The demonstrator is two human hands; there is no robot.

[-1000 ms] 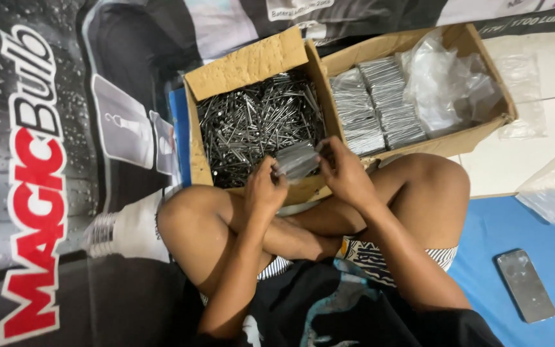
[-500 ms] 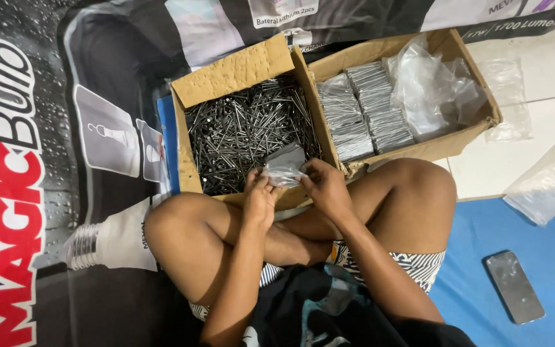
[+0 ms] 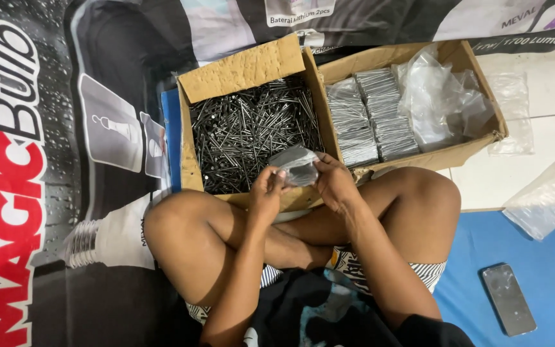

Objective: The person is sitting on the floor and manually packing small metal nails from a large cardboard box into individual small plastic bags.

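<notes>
Both hands, left hand point(image 3: 266, 190) and right hand point(image 3: 334, 182), grip one small filled bag of nails point(image 3: 295, 164) over the loose-nail box point(image 3: 191, 160); packed rows point(image 3: 370, 115) fill part of the neighbouring box point(image 3: 464, 58), plenty loose nails point(image 3: 252, 128) remain

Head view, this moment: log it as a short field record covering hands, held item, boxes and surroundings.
posture: seated cross-legged on the floor
left hand: grips the small plastic bag of nails
right hand: holds the same bag from the other side
left box: loose nails
right box: stacked filled packets, empty clear bags
floor: phone on a blue mat
</notes>
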